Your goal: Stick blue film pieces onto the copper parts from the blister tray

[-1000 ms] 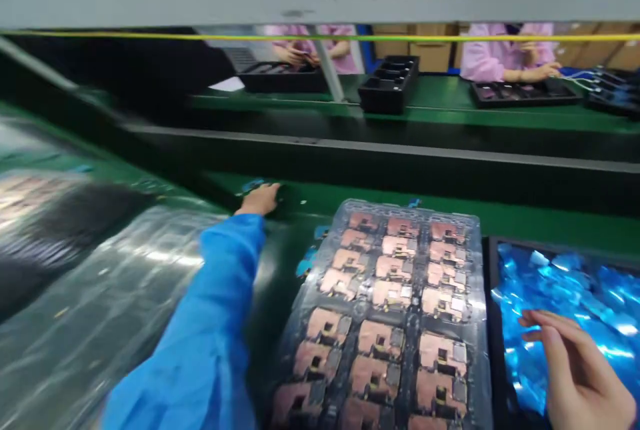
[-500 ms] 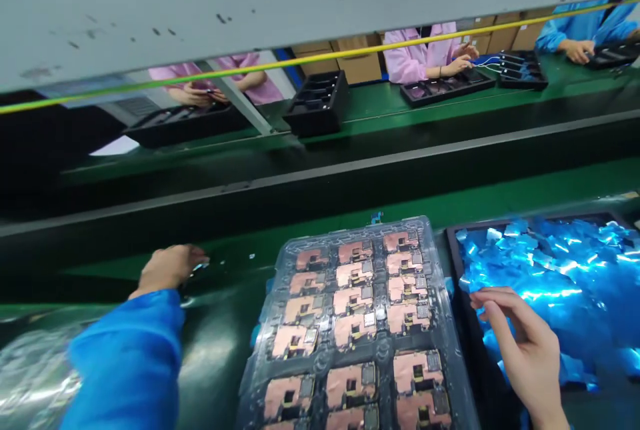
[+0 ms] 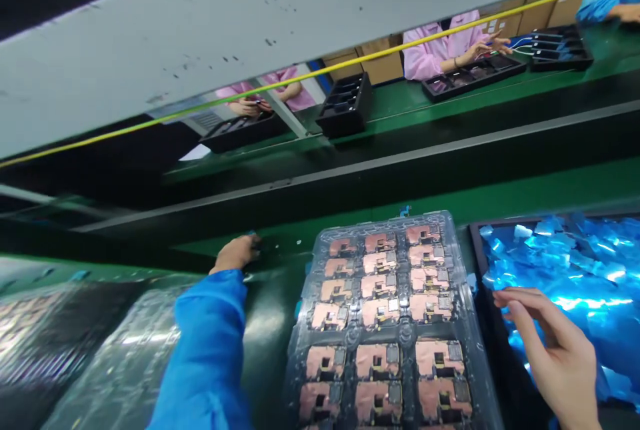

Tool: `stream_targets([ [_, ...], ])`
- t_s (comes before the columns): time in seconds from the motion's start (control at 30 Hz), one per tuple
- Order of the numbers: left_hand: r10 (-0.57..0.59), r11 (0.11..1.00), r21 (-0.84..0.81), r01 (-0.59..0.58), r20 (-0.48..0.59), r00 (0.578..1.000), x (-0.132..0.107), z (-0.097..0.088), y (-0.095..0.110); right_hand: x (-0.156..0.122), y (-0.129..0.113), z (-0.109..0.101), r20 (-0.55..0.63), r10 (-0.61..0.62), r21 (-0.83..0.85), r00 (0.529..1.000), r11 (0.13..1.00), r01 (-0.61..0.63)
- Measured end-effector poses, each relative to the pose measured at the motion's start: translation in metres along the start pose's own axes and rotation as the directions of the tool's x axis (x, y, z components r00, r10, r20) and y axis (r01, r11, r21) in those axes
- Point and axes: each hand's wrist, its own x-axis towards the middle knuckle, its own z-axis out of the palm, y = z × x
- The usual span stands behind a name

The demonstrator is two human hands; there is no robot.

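My left hand (image 3: 235, 253), in a blue sleeve, reaches to the far side of the green bench. Its fingers are closed around something small and dark at their tips, too blurred to name. My right hand (image 3: 555, 350) hovers at the left edge of a black tray (image 3: 475, 243) heaped with blue film pieces (image 3: 560, 270). Its fingers curve loosely towards the thumb, and nothing shows between them. Between my hands lies a clear plastic tray (image 3: 353, 337) holding rows of circuit boards (image 3: 379, 357) with copper-coloured faces.
At left lie another clear tray (image 3: 135, 337) and a further tray of boards (image 3: 30, 317). A small blue part (image 3: 405, 211) sits behind the middle tray. A grey beam (image 3: 300, 10) and a yellow cable (image 3: 370, 57) cross above. Beyond, people in pink sleeves (image 3: 425, 57) work at black boxes (image 3: 345, 110).
The view has swung left, so the trays appear further right and more shows at left. My left hand stays reached out at the bench's far side; my right hand keeps its pose.
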Motion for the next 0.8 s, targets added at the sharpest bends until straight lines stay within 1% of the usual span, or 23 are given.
stream_targets([
  [0.1, -0.117, 0.993, 0.002, 0.117, -0.012, 0.993, 0.001, -0.001, -0.006, -0.004, 0.006, 0.000, -0.050, 0.033, -0.019, 0.998, 0.999, -0.034],
  [0.17, -0.152, 0.988, -0.030, 0.151, -0.034, 0.988, 0.003, -0.001, -0.010, -0.005, 0.007, 0.001, -0.079, 0.059, -0.031, 0.995, 0.998, -0.062],
  [0.23, -0.164, 0.984, -0.087, 0.157, -0.081, 0.983, 0.005, -0.001, -0.010, -0.004, 0.004, 0.002, -0.090, 0.073, -0.032, 0.993, 0.997, -0.076],
  [0.33, -0.171, 0.968, -0.214, 0.130, -0.187, 0.967, 0.000, 0.002, 0.002, -0.002, -0.008, 0.002, -0.104, 0.079, -0.008, 0.991, 0.997, -0.080],
  [0.4, -0.174, 0.948, -0.304, 0.097, -0.237, 0.956, -0.016, 0.003, 0.018, -0.001, -0.016, 0.000, -0.116, 0.079, 0.005, 0.990, 0.997, -0.079],
  [0.43, -0.165, 0.930, -0.363, 0.067, -0.248, 0.955, -0.030, 0.003, 0.029, -0.001, -0.019, -0.001, -0.121, 0.072, 0.011, 0.990, 0.997, -0.071],
  [0.5, -0.101, 0.845, -0.533, -0.045, -0.242, 0.965, -0.071, 0.001, 0.055, -0.002, -0.024, -0.004, -0.105, 0.031, 0.035, 0.994, 0.999, -0.028],
  [0.53, -0.045, 0.752, -0.648, -0.123, -0.237, 0.971, -0.097, 0.000, 0.070, -0.003, -0.026, -0.005, -0.083, 0.000, 0.051, 0.997, 0.999, 0.004],
  [0.57, 0.022, 0.641, -0.744, -0.188, -0.227, 0.974, -0.127, -0.002, 0.087, -0.005, -0.028, -0.007, -0.051, -0.033, 0.068, 0.998, 0.997, 0.036],
  [0.6, 0.076, 0.566, -0.795, -0.216, -0.211, 0.975, -0.159, -0.004, 0.104, -0.007, -0.032, -0.008, -0.011, -0.066, 0.088, 0.998, 0.994, 0.067],
  [0.63, 0.113, 0.526, -0.821, -0.222, -0.191, 0.975, -0.191, -0.005, 0.122, -0.009, -0.037, -0.008, 0.032, -0.099, 0.111, 0.995, 0.989, 0.095],
  [0.7, 0.152, 0.498, -0.840, -0.217, -0.162, 0.975, -0.252, -0.006, 0.156, -0.014, -0.052, -0.009, 0.123, -0.157, 0.159, 0.980, 0.978, 0.137],
  [0.77, 0.173, 0.476, -0.851, -0.222, -0.156, 0.972, -0.302, -0.001, 0.185, -0.019, -0.071, -0.006, 0.228, -0.204, 0.209, 0.952, 0.965, 0.156],
  [0.8, 0.182, 0.459, -0.858, -0.230, -0.163, 0.970, -0.322, 0.003, 0.196, -0.021, -0.080, -0.004, 0.290, -0.228, 0.238, 0.929, 0.958, 0.160],
])
